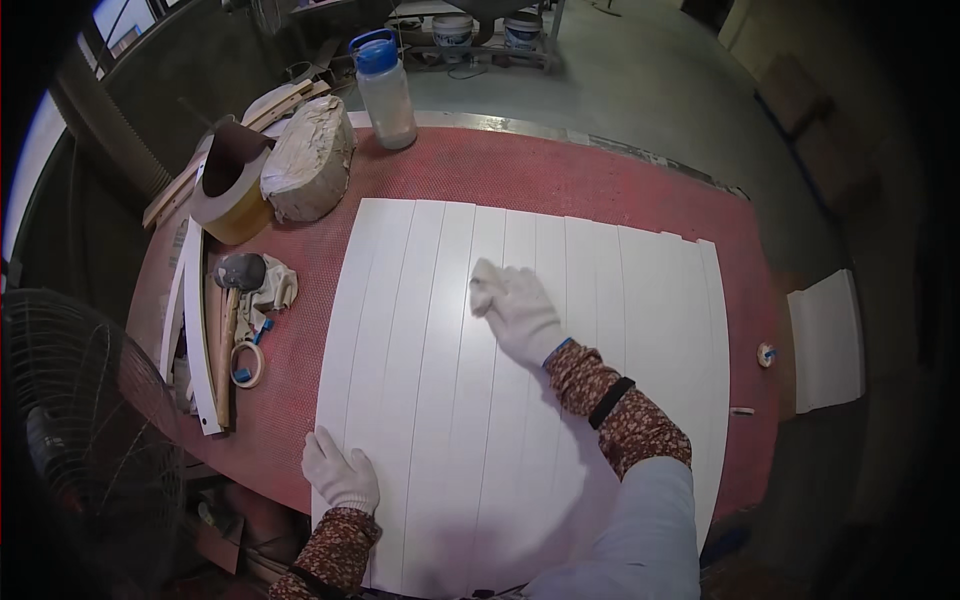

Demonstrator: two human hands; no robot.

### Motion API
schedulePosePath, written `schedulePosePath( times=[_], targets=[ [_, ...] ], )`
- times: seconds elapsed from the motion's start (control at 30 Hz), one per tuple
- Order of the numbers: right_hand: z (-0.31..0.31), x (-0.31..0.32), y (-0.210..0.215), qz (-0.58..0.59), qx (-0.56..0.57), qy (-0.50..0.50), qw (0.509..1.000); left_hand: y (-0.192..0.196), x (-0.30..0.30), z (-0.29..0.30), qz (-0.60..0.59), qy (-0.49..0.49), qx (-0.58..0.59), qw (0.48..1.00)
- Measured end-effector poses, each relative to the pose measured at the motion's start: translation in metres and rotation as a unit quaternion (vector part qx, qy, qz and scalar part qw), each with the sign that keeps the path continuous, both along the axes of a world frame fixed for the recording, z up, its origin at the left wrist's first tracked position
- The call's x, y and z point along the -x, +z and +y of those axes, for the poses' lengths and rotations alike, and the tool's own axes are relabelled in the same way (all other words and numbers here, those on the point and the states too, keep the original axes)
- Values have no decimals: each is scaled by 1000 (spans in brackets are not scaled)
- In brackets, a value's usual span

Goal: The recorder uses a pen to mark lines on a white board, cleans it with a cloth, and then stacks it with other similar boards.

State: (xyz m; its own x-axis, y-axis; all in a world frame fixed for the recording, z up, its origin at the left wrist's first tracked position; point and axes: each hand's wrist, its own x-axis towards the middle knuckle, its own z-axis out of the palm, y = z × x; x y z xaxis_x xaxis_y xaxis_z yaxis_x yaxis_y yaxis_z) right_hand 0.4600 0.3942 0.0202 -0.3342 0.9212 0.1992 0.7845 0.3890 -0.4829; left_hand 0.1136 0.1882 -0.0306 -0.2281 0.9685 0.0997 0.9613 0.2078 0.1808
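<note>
Several long white boards (450, 400) lie side by side on the red mat of the table, with thin seams between them. My right hand (525, 315), in a white knitted glove, presses on the boards above their middle. Bunched under its fingers is a whitish cloth (484, 285), partly hidden by the glove. Near the lower left edge of the boards rests my left hand (342, 475), gloved too, its fingers spread and holding nothing.
Left of the boards lie a rubber mallet (240, 272), a tape roll (248, 364) and white strips (195, 330). Behind stand a wide roll (235, 200), a wrapped bundle (310, 160) and a blue-lidded bottle (387, 100). A fan (90, 430) stands at left; a small roll (767, 355) lies at right.
</note>
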Motion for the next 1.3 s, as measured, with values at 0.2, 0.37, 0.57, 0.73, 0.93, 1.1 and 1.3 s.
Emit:
schedulePosePath(
  times=[0.2, 0.37, 0.57, 0.73, 0.93, 1.1, 1.3],
  targets=[
    [63, -147, -57, -180, -119, -445, 869, -2, -14, 4, 7, 4, 18, 1000],
    [-31, -59, -38, -40, -142, -29, 989, -3, -6, 5, 20, 5, 4, 1000],
    [-45, -201, -49, -132, -76, -438, 886, -8, -2, 4, 8, 11, 21, 1000],
    [-40, -313, -62, -128, 110, -736, 656, -3, -5, 2, 20, 24, 22, 999],
    [74, -232, -46, -42, 62, -517, 853, -3, -1, -1, 18, 17, 20, 999],
    [123, -64, -46, -49, -108, -207, 971, -13, -4, -3, 15, -3, 6, 1000],
    [72, 131, -47, 45, -110, 227, 967, -1, 8, 0, -34, 5, 23, 999]
  ],
)
